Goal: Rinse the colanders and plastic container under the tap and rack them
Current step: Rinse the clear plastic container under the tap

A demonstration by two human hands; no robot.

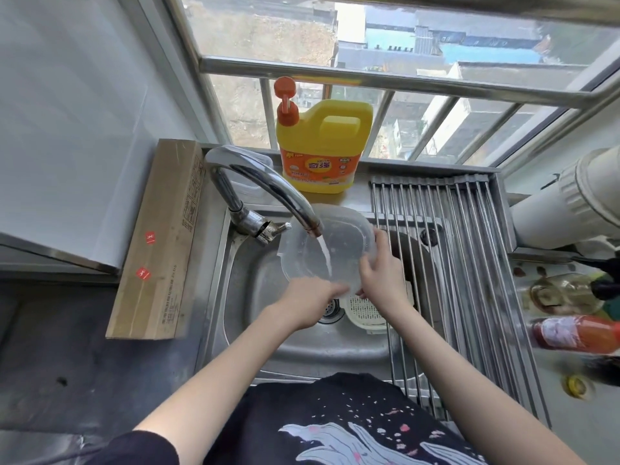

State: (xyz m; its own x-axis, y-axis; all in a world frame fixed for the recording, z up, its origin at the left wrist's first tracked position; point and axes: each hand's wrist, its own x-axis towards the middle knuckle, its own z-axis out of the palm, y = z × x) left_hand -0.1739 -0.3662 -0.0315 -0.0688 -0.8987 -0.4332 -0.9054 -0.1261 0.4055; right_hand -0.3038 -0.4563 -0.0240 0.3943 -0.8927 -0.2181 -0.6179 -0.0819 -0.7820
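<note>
A clear plastic container (342, 234) is tilted under the chrome tap (268, 186), and water runs from the spout into it. My right hand (380, 266) grips its right rim. My left hand (312, 303) holds its lower edge from below. A cream colander (365, 312) lies in the steel sink (268, 333), beside the drain and partly hidden by my right forearm. The roll-up drying rack (476, 263) of steel rods covers the right side of the sink and holds nothing.
A yellow detergent jug (323, 146) with an orange pump stands behind the tap. A long cardboard box (161, 236) lies left of the sink. Bottles (577, 333) lie on the counter to the right. A white pipe (570, 209) crosses at right.
</note>
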